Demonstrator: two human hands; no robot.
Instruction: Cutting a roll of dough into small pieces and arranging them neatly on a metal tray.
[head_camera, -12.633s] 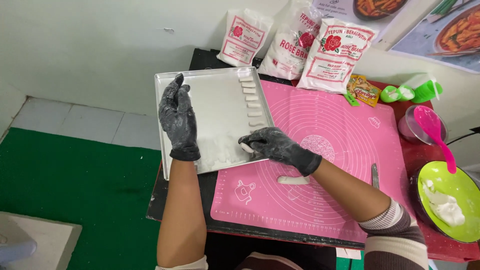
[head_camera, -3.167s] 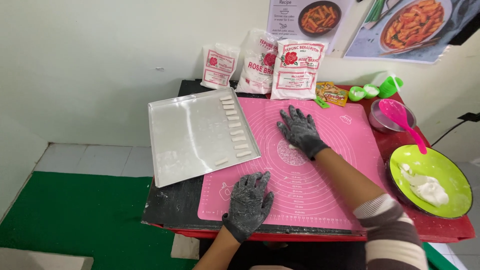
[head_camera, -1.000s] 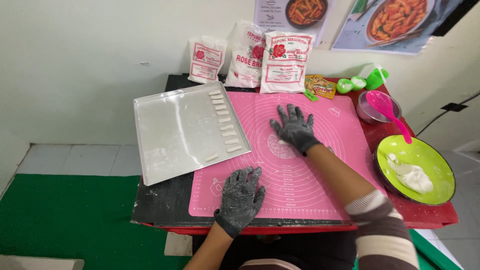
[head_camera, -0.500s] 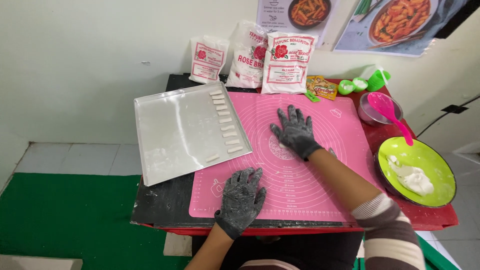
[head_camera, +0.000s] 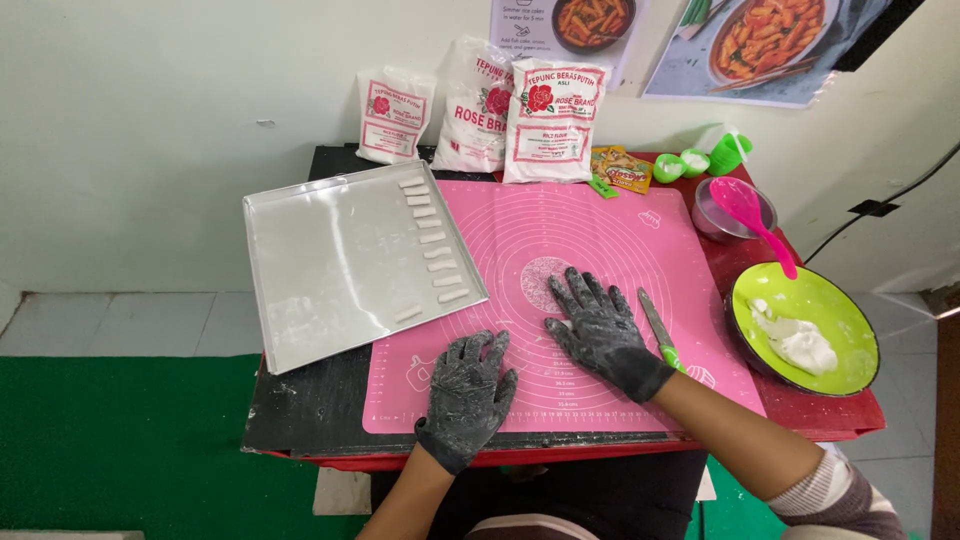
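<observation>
Both gloved hands press flat on the pink mat (head_camera: 600, 250), fingers spread and released, grasping nothing. The right hand (head_camera: 600, 330) has slid back from the mat's centre toward six o'clock since a moment ago, rolling a small piece of dough that peeks out at its nine o'clock edge; the left hand (head_camera: 468, 390) stays put. At ten o'clock, the metal tray (head_camera: 320, 270) holds a row of dough sticks (head_camera: 430, 240). A knife (head_camera: 657, 330) lies at the right hand's three o'clock.

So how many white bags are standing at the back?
3 bags, all upright against the wall behind the pink mat: a small one on the left, a bigger one in the middle, another at right.
</observation>
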